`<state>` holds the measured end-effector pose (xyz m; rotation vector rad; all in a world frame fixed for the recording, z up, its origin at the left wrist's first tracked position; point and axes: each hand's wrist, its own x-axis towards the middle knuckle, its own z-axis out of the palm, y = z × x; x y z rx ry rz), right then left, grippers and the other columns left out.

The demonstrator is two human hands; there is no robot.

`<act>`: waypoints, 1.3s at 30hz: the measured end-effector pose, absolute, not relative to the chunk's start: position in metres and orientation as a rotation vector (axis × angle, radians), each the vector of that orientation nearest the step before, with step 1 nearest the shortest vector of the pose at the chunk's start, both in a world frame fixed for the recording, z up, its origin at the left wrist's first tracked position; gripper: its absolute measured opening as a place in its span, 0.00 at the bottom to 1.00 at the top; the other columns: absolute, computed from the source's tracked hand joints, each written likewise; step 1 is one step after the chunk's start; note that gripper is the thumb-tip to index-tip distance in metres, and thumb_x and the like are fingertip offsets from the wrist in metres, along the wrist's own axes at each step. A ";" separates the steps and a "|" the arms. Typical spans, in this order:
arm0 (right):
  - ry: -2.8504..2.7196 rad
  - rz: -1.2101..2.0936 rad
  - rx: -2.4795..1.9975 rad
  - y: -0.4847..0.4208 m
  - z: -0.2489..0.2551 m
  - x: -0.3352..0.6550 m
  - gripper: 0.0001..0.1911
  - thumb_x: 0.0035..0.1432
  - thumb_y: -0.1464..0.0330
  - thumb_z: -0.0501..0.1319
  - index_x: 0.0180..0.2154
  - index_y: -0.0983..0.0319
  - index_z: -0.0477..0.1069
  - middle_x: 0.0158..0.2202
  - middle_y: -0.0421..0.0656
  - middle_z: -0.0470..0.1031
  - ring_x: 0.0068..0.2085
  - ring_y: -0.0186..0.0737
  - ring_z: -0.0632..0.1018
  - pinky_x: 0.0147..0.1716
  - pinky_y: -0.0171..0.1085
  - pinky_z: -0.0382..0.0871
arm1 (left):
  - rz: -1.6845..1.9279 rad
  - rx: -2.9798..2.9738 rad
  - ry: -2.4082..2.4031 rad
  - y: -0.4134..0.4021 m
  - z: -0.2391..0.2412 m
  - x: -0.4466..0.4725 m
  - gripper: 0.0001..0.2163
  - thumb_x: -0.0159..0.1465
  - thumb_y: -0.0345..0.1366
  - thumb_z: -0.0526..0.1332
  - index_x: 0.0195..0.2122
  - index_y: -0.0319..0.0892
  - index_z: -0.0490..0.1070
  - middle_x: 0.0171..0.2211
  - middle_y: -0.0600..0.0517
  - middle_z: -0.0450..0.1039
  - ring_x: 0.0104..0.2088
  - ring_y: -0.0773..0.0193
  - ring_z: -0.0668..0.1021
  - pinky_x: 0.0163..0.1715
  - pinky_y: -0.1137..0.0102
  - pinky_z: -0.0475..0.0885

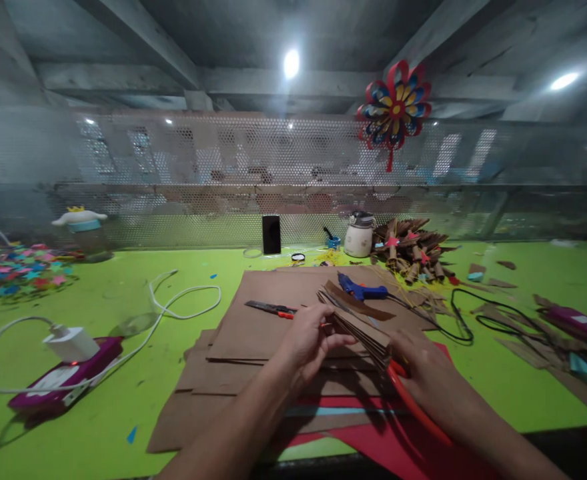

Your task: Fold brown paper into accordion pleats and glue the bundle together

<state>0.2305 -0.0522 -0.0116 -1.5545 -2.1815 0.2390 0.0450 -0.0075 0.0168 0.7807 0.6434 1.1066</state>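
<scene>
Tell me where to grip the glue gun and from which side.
Best by the handle of the glue gun, I'd say, coming from above and the right with the right hand: the gun lies on the cardboard with its handle pointing right. Mind the black cord on that side and the curved strip just in front.

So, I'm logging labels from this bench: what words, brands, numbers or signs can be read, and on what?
Readable text: none.
Purple power strip at left: any print is too blurred to read.
Purple power strip at right: likewise too blurred.
White jar: faint marks, too small to make out.
Brown strips and red handle: no lettering shows.
</scene>
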 end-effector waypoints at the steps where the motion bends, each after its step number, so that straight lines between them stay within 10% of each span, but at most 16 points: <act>1: -2.179 0.237 -1.566 -0.053 -0.011 0.230 0.11 0.53 0.72 0.52 0.39 0.60 0.67 0.34 0.44 0.71 0.37 0.42 0.71 0.35 0.37 0.63 | 1.100 0.770 0.633 -0.007 0.017 0.045 0.06 0.54 0.27 0.56 0.29 0.32 0.73 0.26 0.48 0.71 0.25 0.68 0.72 0.23 0.72 0.75; 39: -2.166 0.259 -1.632 -0.076 -0.022 0.252 0.21 0.51 0.71 0.54 0.48 0.58 0.66 0.41 0.46 0.71 0.41 0.43 0.73 0.41 0.39 0.68 | 1.170 1.158 0.878 -0.007 0.009 0.054 0.05 0.56 0.36 0.54 0.27 0.42 0.57 0.19 0.58 0.65 0.18 0.68 0.72 0.16 0.73 0.70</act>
